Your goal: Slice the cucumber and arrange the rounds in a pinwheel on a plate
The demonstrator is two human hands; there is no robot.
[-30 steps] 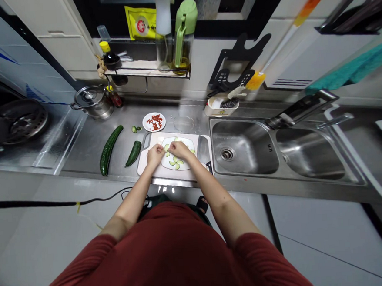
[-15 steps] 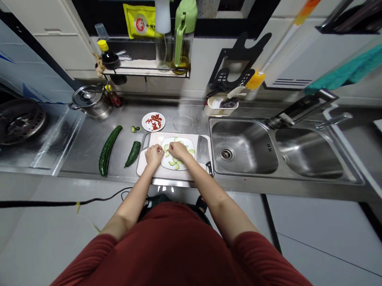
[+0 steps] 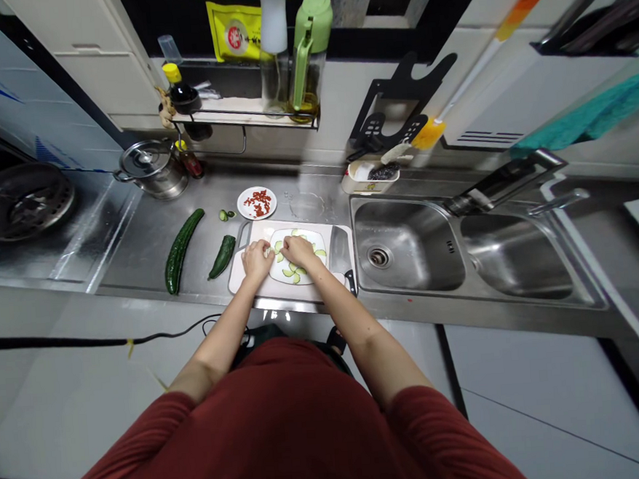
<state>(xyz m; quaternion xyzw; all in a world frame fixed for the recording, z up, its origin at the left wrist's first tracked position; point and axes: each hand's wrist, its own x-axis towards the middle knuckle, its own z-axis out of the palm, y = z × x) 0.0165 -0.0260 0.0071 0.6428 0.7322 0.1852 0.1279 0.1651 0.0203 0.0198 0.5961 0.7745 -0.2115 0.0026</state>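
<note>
steel tabletop (image 3: 129, 261) beside a sink (image 3: 423, 241) carries a cutting board (image 3: 238, 279), and on the board sits a white plate (image 3: 277, 274) where pale green cucumber slices (image 3: 295, 277) lie scattered. the left hand (image 3: 256, 261) is curled at the plate's left edge, the right hand (image 3: 298, 250) over its middle, fingertips facing; each grip looks drawn in, but whether either pinches a slice i cannot tell. the slices should be light, wet, slippery and easily snapped, so best held gently by their green edge.
</note>
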